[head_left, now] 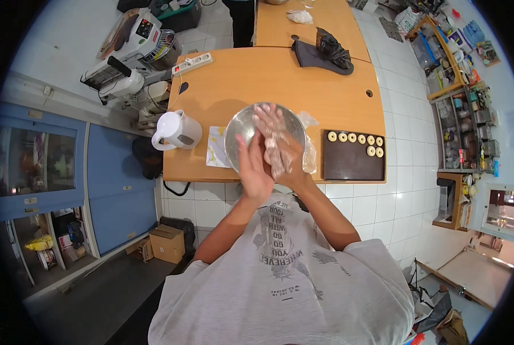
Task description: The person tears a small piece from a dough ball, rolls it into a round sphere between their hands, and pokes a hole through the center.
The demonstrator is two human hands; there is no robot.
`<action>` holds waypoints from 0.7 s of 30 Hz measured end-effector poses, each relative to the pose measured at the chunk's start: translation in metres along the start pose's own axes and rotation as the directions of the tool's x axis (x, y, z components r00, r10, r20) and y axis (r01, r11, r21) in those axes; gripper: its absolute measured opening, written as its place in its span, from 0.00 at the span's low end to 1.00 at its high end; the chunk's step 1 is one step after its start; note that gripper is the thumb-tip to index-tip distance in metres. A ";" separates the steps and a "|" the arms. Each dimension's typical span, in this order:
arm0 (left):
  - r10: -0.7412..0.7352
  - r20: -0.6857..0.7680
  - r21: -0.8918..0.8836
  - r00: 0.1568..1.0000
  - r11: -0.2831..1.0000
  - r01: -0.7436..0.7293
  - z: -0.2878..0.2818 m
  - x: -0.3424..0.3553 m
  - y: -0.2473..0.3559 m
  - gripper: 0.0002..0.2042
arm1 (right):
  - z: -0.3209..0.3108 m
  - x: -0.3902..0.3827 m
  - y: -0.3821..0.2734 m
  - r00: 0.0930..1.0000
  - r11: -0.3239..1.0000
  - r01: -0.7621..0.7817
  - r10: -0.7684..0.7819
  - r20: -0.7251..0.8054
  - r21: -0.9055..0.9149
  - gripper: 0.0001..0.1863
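Observation:
My left hand (254, 175) is bare, with its fingers stretched upward against my right hand (285, 155) over a steel bowl (235, 142). Crumpled clear plastic, apparently a glove, covers much of my right hand, whose fingers are extended; anything between the palms is hidden. A white kettle (179, 129) stands left of the bowl, by a white paper with yellow marks (215, 152). More clear plastic (308, 161) lies right of the bowl. A dark tray (353, 164) at the right holds several pale dough rings (352, 138) along its back part.
A power strip (192, 62) and a dark cloth with black plastic (320, 57) lie on the wooden table (234, 77). A person's dark-clad legs (241, 20) are beyond it. Mixers (142, 40) stand at left, above blue cabinets (121, 184). Shelving (458, 126) lines the right wall.

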State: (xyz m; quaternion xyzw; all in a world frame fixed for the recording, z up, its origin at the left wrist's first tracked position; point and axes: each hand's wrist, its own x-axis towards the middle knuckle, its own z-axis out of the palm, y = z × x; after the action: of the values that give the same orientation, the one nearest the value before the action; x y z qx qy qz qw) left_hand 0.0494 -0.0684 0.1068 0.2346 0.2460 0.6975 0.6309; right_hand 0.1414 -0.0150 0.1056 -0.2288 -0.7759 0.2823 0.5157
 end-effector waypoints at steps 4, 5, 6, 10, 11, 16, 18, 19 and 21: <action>0.127 0.055 -0.005 0.990 0.992 -0.127 -0.007 0.019 -0.012 0.38 | 0.015 -0.019 -0.025 0.998 0.998 0.046 -0.047 0.029 0.051 0.22; 0.110 0.072 -0.042 0.991 0.993 -0.107 -0.005 0.019 -0.019 0.38 | 0.014 -0.022 -0.021 0.998 0.997 0.048 -0.050 0.033 0.057 0.22; 0.104 0.089 -0.028 0.991 0.994 -0.102 -0.001 0.012 -0.025 0.38 | 0.014 -0.028 -0.014 1.000 1.000 -0.021 0.021 -0.012 -0.003 0.23; 0.018 0.000 0.047 1.000 0.999 -0.018 0.015 -0.010 -0.011 0.37 | 0.000 -0.013 -0.013 0.992 0.989 -0.123 0.124 -0.002 0.079 0.24; 0.012 0.002 0.047 1.000 0.999 -0.012 0.028 0.000 0.005 0.37 | 0.001 -0.014 -0.011 0.998 0.997 -0.060 0.060 -0.004 0.050 0.24; 0.161 0.081 -0.010 0.984 0.987 -0.161 0.004 0.014 -0.018 0.35 | 0.009 -0.021 -0.019 0.998 0.993 0.017 -0.023 0.052 0.116 0.24; 0.061 0.074 0.086 0.995 0.994 -0.067 0.006 -0.010 -0.018 0.35 | -0.003 0.000 -0.011 0.999 0.998 0.002 -0.005 0.044 0.069 0.24; 0.053 0.078 0.085 0.996 0.995 -0.060 0.008 -0.009 -0.013 0.35 | -0.009 0.005 -0.010 1.000 1.000 -0.019 0.019 0.024 0.000 0.24; -0.014 -0.030 -0.077 0.999 0.997 0.012 0.015 -0.003 0.001 0.37 | -0.002 -0.011 -0.009 0.998 0.997 -0.058 0.059 -0.028 0.043 0.23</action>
State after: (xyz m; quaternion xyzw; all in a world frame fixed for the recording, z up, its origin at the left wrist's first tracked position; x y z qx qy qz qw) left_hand 0.0590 -0.0708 0.1187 0.1978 0.2299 0.7059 0.6401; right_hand 0.1466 -0.0284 0.1050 -0.2445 -0.7550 0.3103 0.5233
